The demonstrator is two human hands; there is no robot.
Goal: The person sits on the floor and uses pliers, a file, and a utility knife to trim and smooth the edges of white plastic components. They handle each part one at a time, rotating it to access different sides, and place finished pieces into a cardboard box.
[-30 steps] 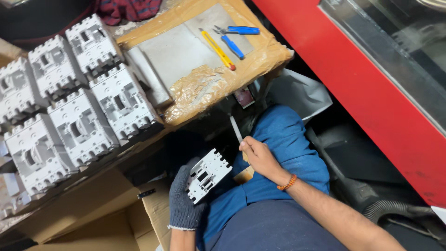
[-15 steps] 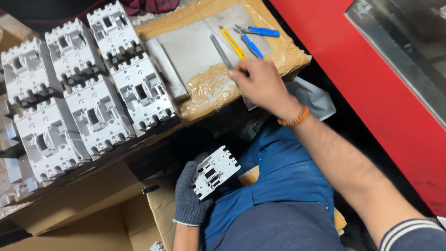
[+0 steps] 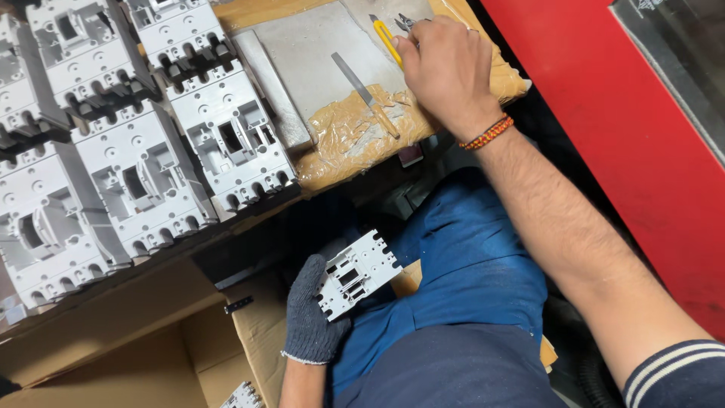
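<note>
Right hand (image 3: 445, 68) closes over pliers (image 3: 408, 21) beside a yellow knife (image 3: 387, 41), while the gloved left hand (image 3: 313, 313) grips a white breaker part (image 3: 356, 273) far below

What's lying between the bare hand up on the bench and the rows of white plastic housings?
In the head view, between the right hand and the white housings lies a grey metal plate, with a thin flat file resting on it and on crinkled brown tape.

Right hand (image 3: 445, 72) reaches forward, fingers curled; left hand (image 3: 313, 313) (gloved) grips low.
</note>
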